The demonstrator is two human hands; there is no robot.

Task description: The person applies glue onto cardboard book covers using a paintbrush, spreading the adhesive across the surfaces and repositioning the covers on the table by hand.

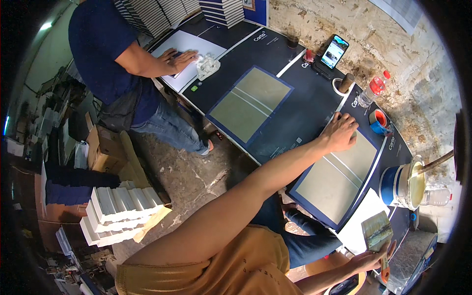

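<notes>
My left hand [341, 132] bends its fingers over the far edge of a book cover [339, 179], whose grey boards lie on a dark blue sheet with a narrow strip between them. At the lower right, my right hand [374, 256] holds a wide flat brush [377, 231] with an orange handle, over white paper [358, 225]. Close by stands a blue and white bucket [397, 184] with a stick leaning out and pale stuff inside. A second book cover [250, 104] lies flat farther left on the dark table [290, 132].
A person in dark blue [103, 54] presses both hands on a white sheet [216, 46] beside a crumpled cloth [208, 67]. Along the wall are a lit phone [334, 51], a bottle [371, 91] and tape rolls [377, 120]. Book stacks [221, 12] and paper blocks [120, 206] stand left.
</notes>
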